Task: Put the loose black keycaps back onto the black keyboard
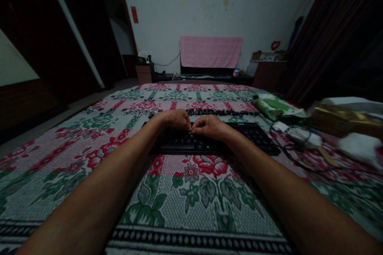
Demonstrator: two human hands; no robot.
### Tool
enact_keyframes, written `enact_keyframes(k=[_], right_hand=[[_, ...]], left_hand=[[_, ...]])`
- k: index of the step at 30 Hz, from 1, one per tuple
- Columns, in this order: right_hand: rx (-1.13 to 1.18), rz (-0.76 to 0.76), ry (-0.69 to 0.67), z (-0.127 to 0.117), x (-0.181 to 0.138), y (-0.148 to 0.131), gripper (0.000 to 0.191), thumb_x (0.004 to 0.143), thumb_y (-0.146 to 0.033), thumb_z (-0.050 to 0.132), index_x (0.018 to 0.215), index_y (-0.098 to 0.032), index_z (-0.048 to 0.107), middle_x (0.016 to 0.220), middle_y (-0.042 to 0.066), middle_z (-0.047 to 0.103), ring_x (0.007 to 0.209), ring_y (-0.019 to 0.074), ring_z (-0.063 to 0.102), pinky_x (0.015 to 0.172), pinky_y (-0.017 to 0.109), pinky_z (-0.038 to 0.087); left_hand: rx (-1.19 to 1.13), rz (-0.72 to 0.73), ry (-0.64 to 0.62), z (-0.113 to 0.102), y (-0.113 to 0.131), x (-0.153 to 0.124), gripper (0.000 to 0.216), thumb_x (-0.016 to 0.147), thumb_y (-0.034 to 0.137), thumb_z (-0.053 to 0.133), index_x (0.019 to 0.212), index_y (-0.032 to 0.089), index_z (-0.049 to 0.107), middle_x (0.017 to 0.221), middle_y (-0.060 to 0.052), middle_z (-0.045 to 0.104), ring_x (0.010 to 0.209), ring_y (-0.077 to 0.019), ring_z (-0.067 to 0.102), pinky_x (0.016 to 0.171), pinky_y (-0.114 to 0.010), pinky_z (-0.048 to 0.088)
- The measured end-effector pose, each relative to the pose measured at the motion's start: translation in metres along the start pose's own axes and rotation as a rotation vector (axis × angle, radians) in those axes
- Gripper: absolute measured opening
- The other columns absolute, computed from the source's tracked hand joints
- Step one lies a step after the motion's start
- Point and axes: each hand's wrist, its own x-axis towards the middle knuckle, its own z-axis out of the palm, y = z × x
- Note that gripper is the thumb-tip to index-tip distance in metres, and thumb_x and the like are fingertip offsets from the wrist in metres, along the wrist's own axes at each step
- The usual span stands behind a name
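- The left hand (176, 119) is curled over the middle of the keyboard (251, 133), fingers bent down; whether anything is pinched in it I cannot tell.
- The right hand (211, 126) meets it just beside, thumb and forefinger drawn together close to the left fingertips; whether it grips a small piece there I cannot tell.
- Directly under both hands lies the black keyboard, its long side running across in front of the person, reaching out past the right hand towards the right.
- Just beyond the hands, a row of small black pieces (206, 112) lies roughly parallel to the keyboard's far edge.
- Below and around the hands spreads a flowered cloth (191, 191) in red, green and white.
- Right of the right hand, past the keyboard's end, a dark cable (285, 149) loops near crumpled white tissue (303, 136) and a flat tan stick (328, 156).
- Farther right and beyond that hand lie a green-and-white packet (277, 106) and a gold box (344, 119).
- Well ahead of both hands hangs a pink towel (211, 51).
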Motion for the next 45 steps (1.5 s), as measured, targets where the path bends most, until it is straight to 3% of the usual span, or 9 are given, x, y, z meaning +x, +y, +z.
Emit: enact_keyframes(k=[9, 15, 20, 22, 24, 28, 32, 37, 45], right_hand=[[-0.017, 0.028, 0.020, 0.002, 0.002, 0.000, 0.017, 0.061, -0.028, 0.059, 0.070, -0.016, 0.066, 0.065, -0.001, 0.063, 0.058, 0.0088, 0.052, 0.053, 0.018, 0.038], [-0.058, 0.012, 0.019, 0.002, 0.002, -0.001, 0.019, 0.061, -0.031, 0.058, 0.068, -0.015, 0.066, 0.064, -0.001, 0.063, 0.057, 0.0087, 0.052, 0.052, 0.018, 0.037], [-0.060, -0.041, -0.003, -0.001, 0.001, 0.000, 0.026, 0.067, -0.037, 0.052, 0.069, -0.015, 0.065, 0.063, -0.001, 0.062, 0.057, 0.0086, 0.051, 0.051, 0.018, 0.035], [-0.087, -0.060, -0.003, -0.003, -0.001, -0.001, 0.027, 0.071, -0.035, 0.047, 0.069, -0.015, 0.065, 0.062, -0.001, 0.061, 0.057, 0.0087, 0.051, 0.051, 0.018, 0.034], [-0.130, -0.083, 0.012, -0.003, -0.002, -0.002, 0.025, 0.072, -0.030, 0.045, 0.069, -0.015, 0.065, 0.064, -0.001, 0.061, 0.059, 0.0091, 0.052, 0.053, 0.018, 0.035], [-0.240, -0.131, 0.088, -0.001, -0.003, -0.003, 0.022, 0.073, -0.026, 0.045, 0.072, -0.017, 0.065, 0.074, 0.001, 0.064, 0.070, 0.0114, 0.054, 0.062, 0.019, 0.036], [-0.339, -0.140, 0.117, 0.003, -0.005, -0.004, 0.025, 0.075, -0.029, 0.043, 0.079, -0.017, 0.065, 0.083, 0.005, 0.064, 0.079, 0.0139, 0.055, 0.069, 0.021, 0.037], [-0.472, -0.065, 0.141, 0.010, -0.015, -0.017, 0.029, 0.079, -0.029, 0.038, 0.081, -0.018, 0.065, 0.087, 0.008, 0.064, 0.082, 0.0160, 0.055, 0.071, 0.022, 0.036], [-0.517, 0.150, 0.121, 0.013, -0.020, -0.037, 0.034, 0.080, -0.028, 0.032, 0.082, -0.015, 0.063, 0.090, 0.011, 0.063, 0.084, 0.0177, 0.056, 0.072, 0.024, 0.036]], left_hand=[[-0.093, 0.015, 0.038, 0.005, -0.003, -0.002, 0.018, 0.055, 0.028, 0.058, 0.065, 0.012, 0.061, 0.041, 0.004, 0.041, 0.039, -0.0059, 0.035, 0.041, -0.019, 0.026], [-0.048, 0.198, 0.072, 0.009, -0.017, -0.001, 0.024, 0.057, 0.031, 0.057, 0.070, 0.011, 0.063, 0.049, 0.004, 0.047, 0.045, -0.0047, 0.037, 0.043, -0.016, 0.028], [-0.107, 0.207, 0.091, 0.010, -0.025, 0.001, 0.029, 0.060, 0.035, 0.055, 0.073, 0.011, 0.063, 0.050, 0.004, 0.048, 0.046, -0.0056, 0.039, 0.044, -0.017, 0.030], [-0.143, 0.189, 0.163, 0.009, -0.025, 0.001, 0.030, 0.063, 0.037, 0.052, 0.076, 0.011, 0.063, 0.052, 0.003, 0.051, 0.046, -0.0063, 0.040, 0.045, -0.018, 0.032], [-0.101, 0.164, 0.317, 0.006, -0.023, -0.001, 0.030, 0.065, 0.036, 0.050, 0.077, 0.012, 0.063, 0.058, 0.001, 0.055, 0.051, -0.0080, 0.045, 0.049, -0.019, 0.035], [0.188, 0.098, 0.573, 0.005, -0.023, -0.011, 0.026, 0.069, 0.031, 0.047, 0.080, 0.016, 0.065, 0.075, -0.004, 0.063, 0.072, -0.0146, 0.054, 0.067, -0.023, 0.038], [0.373, 0.018, 0.588, 0.017, -0.026, -0.033, 0.027, 0.073, 0.031, 0.043, 0.088, 0.020, 0.064, 0.092, -0.006, 0.061, 0.086, -0.0174, 0.053, 0.078, -0.026, 0.037], [0.418, 0.092, 0.560, 0.039, -0.023, -0.055, 0.033, 0.081, 0.033, 0.034, 0.094, 0.019, 0.060, 0.098, -0.006, 0.057, 0.094, -0.0158, 0.050, 0.085, -0.025, 0.035], [0.432, 0.073, 0.759, 0.063, -0.024, -0.055, 0.032, 0.083, 0.031, 0.032, 0.097, 0.019, 0.058, 0.101, -0.006, 0.055, 0.096, -0.0148, 0.048, 0.087, -0.026, 0.035]])
